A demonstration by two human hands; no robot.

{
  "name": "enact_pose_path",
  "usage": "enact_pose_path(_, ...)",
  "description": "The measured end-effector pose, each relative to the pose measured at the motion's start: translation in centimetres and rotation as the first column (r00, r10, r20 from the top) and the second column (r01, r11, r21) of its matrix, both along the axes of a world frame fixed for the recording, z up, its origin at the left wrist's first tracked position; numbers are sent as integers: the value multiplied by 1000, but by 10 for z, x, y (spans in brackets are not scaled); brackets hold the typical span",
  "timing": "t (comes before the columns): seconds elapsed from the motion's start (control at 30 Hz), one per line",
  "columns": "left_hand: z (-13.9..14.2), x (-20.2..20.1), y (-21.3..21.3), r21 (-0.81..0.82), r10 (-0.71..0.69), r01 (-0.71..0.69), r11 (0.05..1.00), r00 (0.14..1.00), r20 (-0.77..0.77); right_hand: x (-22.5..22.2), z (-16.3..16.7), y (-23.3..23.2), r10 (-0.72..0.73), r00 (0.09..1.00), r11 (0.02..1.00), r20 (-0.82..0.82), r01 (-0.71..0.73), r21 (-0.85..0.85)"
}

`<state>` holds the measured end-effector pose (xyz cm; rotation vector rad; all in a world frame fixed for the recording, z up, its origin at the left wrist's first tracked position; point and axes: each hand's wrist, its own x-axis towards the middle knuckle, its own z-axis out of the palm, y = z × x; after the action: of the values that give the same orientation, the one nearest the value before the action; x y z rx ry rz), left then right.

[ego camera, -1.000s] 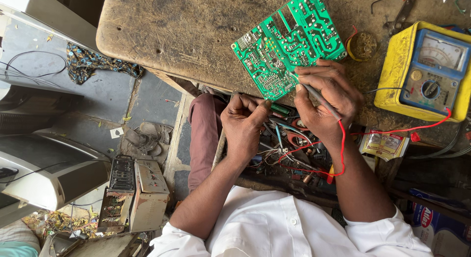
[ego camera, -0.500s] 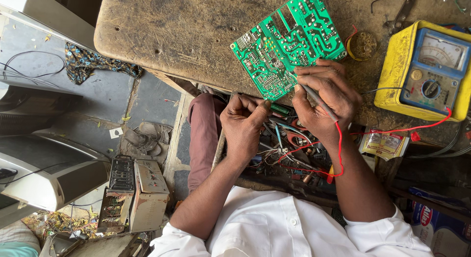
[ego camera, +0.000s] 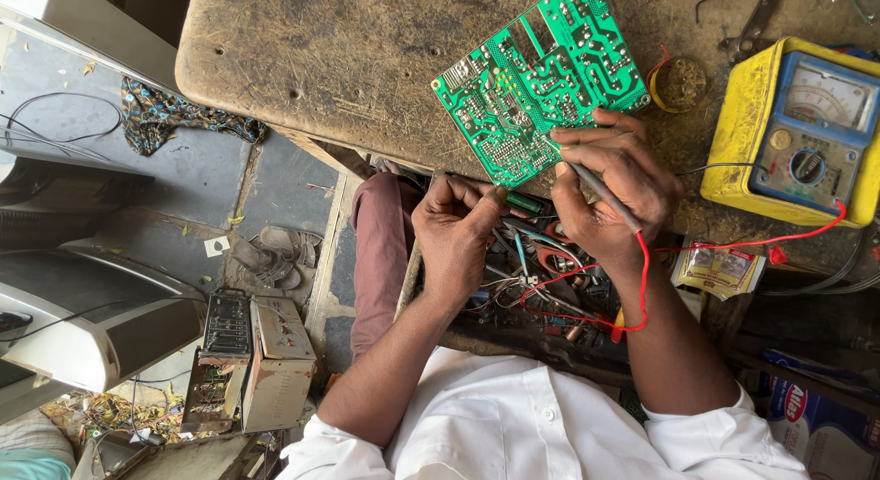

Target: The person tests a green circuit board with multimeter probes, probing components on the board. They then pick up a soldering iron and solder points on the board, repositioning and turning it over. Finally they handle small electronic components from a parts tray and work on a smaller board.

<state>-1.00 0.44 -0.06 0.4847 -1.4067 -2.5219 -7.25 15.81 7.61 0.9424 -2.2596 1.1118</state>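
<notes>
A green circuit board [ego camera: 536, 81] stands tilted on a worn wooden workbench [ego camera: 348, 58], solder side toward me. My left hand [ego camera: 456, 228] pinches its near edge. My right hand [ego camera: 612, 188] grips a thin metal probe [ego camera: 596, 188] whose tip touches the board's lower right part. A red wire [ego camera: 642, 278] runs from that hand, and another red lead goes to a yellow analog meter [ego camera: 797, 127] at the right of the bench.
A small round tin [ego camera: 676, 83] sits beside the board. An open drawer of tangled wires and tools [ego camera: 541, 287] lies under my hands. A small packet [ego camera: 720, 267] is right of it. On the floor at left are a dismantled metal unit [ego camera: 252, 356], sandals [ego camera: 275, 255] and old casings [ego camera: 82, 306].
</notes>
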Motion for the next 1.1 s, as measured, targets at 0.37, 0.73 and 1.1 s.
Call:
enact_pose_path(0.37,0,0,1,4,7,-7,1000,1000,-24,-2,-4,-1,1,1000,1000,-25,-2,-4)
enact_pose_path(0.73,-2,-1,1,-4,14,-14,1000,1000,-13,-1,-2,0,13,1000,999,-11,-13,-41)
enact_pose_path(1.1,1,-1,0,0,5,-5,1000,1000,5,-1,0,1,-54,998,997,42,55,-44)
